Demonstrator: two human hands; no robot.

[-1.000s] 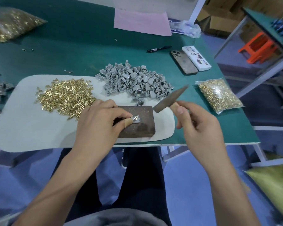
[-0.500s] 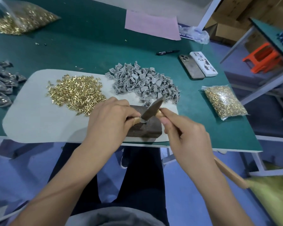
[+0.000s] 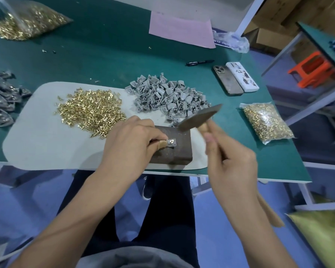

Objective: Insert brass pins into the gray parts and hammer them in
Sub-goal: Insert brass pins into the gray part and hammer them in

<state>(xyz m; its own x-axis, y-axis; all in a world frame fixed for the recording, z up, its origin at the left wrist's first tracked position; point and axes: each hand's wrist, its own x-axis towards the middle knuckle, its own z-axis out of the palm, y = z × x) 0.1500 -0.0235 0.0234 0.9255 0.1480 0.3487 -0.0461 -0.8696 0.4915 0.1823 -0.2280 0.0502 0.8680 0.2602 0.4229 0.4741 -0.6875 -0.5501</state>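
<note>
left hand [image 3: 132, 140] pinches one small gray part [image 3: 171, 142] between thumb and fingertips, pressing it flat on a dark brown block [image 3: 174, 149]. block is rectangular, matte, pitted on top, with squared edges; it sits on the pale gray mat [image 3: 37, 144] close to the table's near edge. brass glint shows in the held part (too small to tell how far the pin is seated).

right hand [image 3: 230, 161] has its fingers curled round the pale wooden handle of a hammer [image 3: 199, 118]. the dark, wedge-shaped metal head is motion-blurred and hangs above the block's far right corner, apart from the part.

loose brass pins [image 3: 91, 109], short shiny cylinders, lie heaped on the mat left of the block. pile of gray parts [image 3: 166, 95], dull moulded plastic with rounded lobes, lies behind the block, straddling the mat's far edge. bare mat lies left of the left hand; the mat has rounded corners.

green table [image 3: 104, 55], smooth matte top with a white rim. containers: clear bag of pins [image 3: 267, 120] to the right, just off the mat; larger clear bag [image 3: 27, 20] with brass pins at the far left corner. two phones [image 3: 236, 79] lie side by side far right, a black pen [image 3: 199, 62] just beyond them.
</note>
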